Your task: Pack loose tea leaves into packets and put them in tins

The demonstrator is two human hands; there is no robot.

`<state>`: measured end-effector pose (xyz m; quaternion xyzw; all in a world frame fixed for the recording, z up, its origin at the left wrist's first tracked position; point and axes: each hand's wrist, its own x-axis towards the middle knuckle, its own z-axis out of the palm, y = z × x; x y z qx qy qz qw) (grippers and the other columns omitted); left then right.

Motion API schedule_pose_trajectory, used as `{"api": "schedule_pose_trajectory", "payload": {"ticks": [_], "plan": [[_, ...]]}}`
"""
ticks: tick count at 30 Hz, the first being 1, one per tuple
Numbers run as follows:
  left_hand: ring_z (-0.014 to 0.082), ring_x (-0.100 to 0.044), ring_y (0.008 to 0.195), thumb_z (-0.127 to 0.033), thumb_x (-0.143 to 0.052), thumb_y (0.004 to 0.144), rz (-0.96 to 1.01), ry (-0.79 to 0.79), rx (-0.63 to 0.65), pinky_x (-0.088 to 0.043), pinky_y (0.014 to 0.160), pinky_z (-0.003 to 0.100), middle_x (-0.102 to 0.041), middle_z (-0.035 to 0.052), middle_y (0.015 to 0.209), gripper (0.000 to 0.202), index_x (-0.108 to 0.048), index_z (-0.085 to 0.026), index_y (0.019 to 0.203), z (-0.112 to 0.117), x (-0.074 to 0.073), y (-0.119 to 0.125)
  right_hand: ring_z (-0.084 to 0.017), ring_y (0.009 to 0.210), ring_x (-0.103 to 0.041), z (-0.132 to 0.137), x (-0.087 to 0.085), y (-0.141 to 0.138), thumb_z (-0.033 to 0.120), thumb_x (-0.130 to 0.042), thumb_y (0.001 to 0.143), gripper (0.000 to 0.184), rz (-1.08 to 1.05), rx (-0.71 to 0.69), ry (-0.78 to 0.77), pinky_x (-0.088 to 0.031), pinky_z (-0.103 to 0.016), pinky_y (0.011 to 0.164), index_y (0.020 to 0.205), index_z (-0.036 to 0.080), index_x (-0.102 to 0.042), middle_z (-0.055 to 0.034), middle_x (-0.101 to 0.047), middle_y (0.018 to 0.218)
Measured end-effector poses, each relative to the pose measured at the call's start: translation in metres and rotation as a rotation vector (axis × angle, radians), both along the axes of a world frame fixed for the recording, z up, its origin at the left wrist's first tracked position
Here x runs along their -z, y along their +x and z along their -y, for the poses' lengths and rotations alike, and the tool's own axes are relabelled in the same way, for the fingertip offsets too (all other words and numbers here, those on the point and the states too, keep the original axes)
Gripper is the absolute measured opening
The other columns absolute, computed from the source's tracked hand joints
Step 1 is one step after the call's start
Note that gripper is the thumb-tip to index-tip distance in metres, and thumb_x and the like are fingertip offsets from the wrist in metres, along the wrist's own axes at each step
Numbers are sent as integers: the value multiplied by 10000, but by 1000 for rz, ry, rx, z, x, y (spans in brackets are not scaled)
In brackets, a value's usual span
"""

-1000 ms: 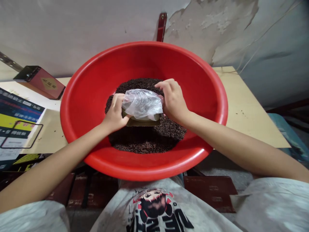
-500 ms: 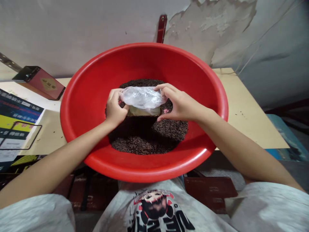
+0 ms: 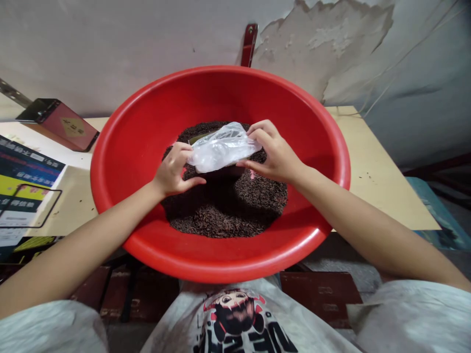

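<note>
A big red plastic basin (image 3: 121,147) sits in front of me, its bottom covered with dark loose tea leaves (image 3: 228,211). Above the leaves I hold a crumpled clear plastic bag (image 3: 221,147) that lines a small dark box, of which only an edge shows. My left hand (image 3: 172,169) pinches the bag's left end with curled fingers. My right hand (image 3: 274,154) grips its right end, fingers closed on the plastic. The bag is tilted, its right side higher.
The basin rests on a pale table (image 3: 371,171) against a peeling wall. A red tin box (image 3: 62,125) lies at the back left, printed sheets (image 3: 25,181) at the left edge. A dark red upright piece (image 3: 248,44) stands behind the basin.
The bag and box have lifted and tilted, right end up. My right hand has closed onto the bag's right end; my left hand has slid slightly lower.
</note>
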<state>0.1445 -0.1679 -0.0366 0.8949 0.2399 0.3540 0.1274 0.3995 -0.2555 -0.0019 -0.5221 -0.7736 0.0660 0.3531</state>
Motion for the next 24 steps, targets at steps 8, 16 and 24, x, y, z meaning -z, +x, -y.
{"api": "schedule_pose_trajectory", "payload": {"ticks": [8, 16, 24], "plan": [[204, -487, 909, -352, -586, 746, 47, 124, -119, -449, 819, 370, -503, 63, 940, 148, -515, -229, 785, 11, 6, 10, -153, 805, -505, 3, -8, 2, 589, -537, 753, 386, -368, 90, -35, -448, -332, 765, 780, 204, -515, -47, -508, 872], [222, -534, 835, -594, -477, 783, 30, 191, 208, -410, 802, 389, -589, 73, 882, 405, -573, -220, 660, 23, -18, 10, -108, 709, -500, -6, -6, 5, 369, -662, 690, 273, -624, 173, -374, -438, -288, 684, 836, 164, -556, -27, -552, 799], [165, -546, 689, -183, -503, 802, -277, 24, 232, -428, 672, 282, -625, 49, 765, 166, -654, -213, 864, 56, -52, 35, -150, 899, -516, 1, -2, -1, 404, -663, 709, 450, -526, 11, -450, -487, -256, 662, 1076, 214, -486, -51, -516, 1017]]}}
